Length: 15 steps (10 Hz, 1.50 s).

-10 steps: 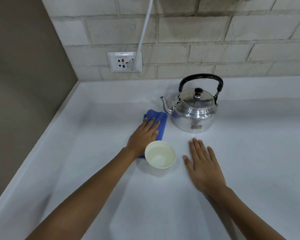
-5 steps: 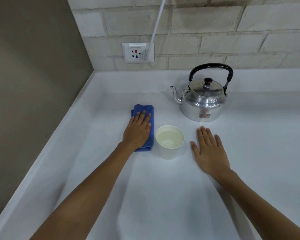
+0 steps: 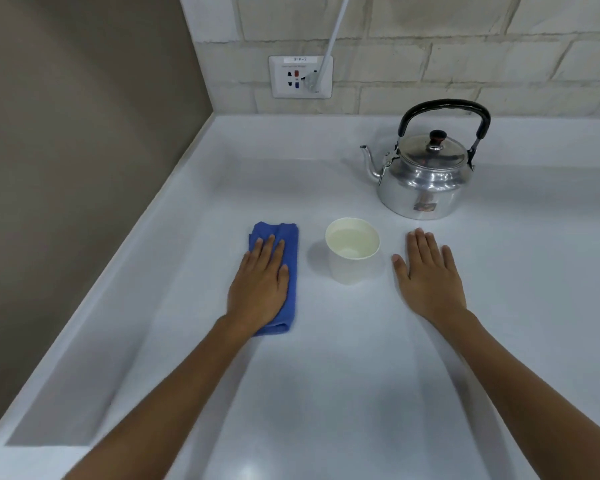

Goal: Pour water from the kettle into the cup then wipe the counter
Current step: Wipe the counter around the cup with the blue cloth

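While flat on cloth point(image 3: 284, 271) | left hand point(image 3: 258, 285) (palm down)

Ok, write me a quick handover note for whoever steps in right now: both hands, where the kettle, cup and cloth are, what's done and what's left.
Left hand: flat, palm down on the folded blue cloth, pressing it onto the counter.
Right hand: open, flat on the counter, holding nothing.
Kettle: upright at the back right, lid on, spout pointing left.
Cup: upright between the hands, water in it.
Done: the pour, judging by the water in the cup and the kettle set down.
Left: wiping the counter. No spill is visible, so I cannot tell how much has been wiped.
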Each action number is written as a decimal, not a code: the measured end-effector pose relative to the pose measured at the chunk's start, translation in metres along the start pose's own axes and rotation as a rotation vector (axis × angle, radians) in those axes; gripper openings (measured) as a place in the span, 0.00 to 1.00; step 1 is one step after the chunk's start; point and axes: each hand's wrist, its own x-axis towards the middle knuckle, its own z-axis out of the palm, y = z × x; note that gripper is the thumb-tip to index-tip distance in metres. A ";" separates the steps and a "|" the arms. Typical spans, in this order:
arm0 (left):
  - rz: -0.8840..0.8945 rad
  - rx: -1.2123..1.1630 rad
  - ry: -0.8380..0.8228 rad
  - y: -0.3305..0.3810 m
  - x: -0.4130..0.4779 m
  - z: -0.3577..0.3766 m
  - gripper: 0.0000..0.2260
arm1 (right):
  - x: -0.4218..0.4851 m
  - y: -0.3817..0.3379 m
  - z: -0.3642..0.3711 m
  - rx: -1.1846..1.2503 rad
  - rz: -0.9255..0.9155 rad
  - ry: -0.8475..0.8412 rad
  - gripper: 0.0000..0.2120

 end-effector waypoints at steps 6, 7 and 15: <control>-0.025 -0.057 0.097 0.039 -0.068 0.003 0.21 | 0.001 0.001 0.000 -0.023 -0.020 -0.013 0.29; 0.106 -0.070 0.083 0.051 -0.095 0.006 0.23 | 0.001 0.002 0.000 -0.012 -0.023 -0.011 0.29; 0.140 -0.372 0.082 0.050 -0.088 -0.011 0.20 | -0.030 -0.013 -0.025 0.194 0.000 -0.011 0.26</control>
